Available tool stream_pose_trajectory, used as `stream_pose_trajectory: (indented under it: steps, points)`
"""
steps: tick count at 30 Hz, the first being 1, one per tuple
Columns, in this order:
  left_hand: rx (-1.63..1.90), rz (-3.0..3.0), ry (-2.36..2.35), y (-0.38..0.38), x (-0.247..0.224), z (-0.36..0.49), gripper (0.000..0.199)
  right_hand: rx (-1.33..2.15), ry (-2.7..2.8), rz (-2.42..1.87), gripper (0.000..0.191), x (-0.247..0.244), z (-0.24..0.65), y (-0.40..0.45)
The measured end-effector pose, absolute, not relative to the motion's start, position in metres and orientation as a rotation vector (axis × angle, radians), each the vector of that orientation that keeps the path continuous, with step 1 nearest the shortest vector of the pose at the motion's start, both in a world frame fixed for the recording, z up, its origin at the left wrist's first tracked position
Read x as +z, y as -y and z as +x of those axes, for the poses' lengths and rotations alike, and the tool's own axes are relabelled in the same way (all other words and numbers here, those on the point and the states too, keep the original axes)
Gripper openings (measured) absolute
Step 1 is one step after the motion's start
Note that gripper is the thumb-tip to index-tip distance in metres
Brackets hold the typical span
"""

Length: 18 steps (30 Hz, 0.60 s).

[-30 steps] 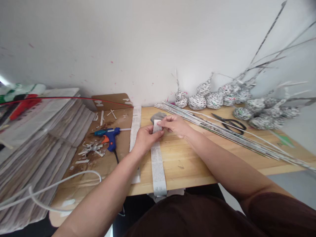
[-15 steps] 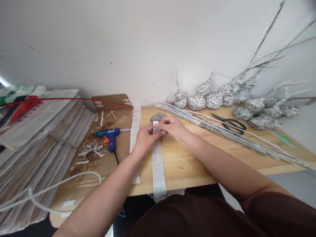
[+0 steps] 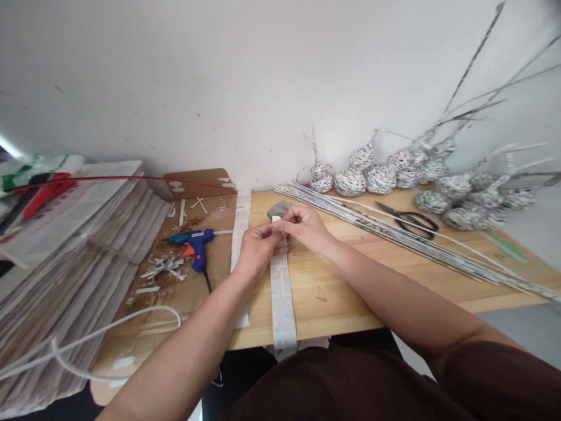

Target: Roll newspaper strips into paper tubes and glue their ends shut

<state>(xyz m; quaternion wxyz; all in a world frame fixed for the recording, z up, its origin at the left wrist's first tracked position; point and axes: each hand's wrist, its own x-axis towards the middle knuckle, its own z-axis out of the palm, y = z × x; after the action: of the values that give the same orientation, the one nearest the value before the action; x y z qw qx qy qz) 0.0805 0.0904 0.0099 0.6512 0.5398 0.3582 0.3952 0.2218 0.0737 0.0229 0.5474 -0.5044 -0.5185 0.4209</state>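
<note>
A long printed paper strip runs from the middle of the wooden table down over its front edge. Its far end is pinched between the fingers of my left hand and my right hand, which touch each other there. A small grey cloth lies just behind the fingertips. To the left of the strip lies a wider folded newspaper band.
A blue glue gun and paper scraps lie on cardboard at left, beside stacked newspapers. At right are thin paper rods, black scissors and several woven paper gourds along the wall.
The fingers of my left hand have shifted slightly at the strip's far end, with fingertips now showing lower across it. My right hand stays nearly in place.
</note>
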Motion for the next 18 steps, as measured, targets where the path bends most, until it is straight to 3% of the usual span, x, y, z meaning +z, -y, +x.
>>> stream_pose_trajectory:
  steps: [6,18]
  points:
    - [0.853,1.219,-0.788,-0.09,0.013,0.079,0.028,1.142,1.403,-1.146,0.025,0.039,0.231,-0.072]
    - [0.776,1.325,-0.708,-0.087,0.014,0.08,0.03,1.207,1.205,-1.182,0.033,0.032,0.228,-0.073]
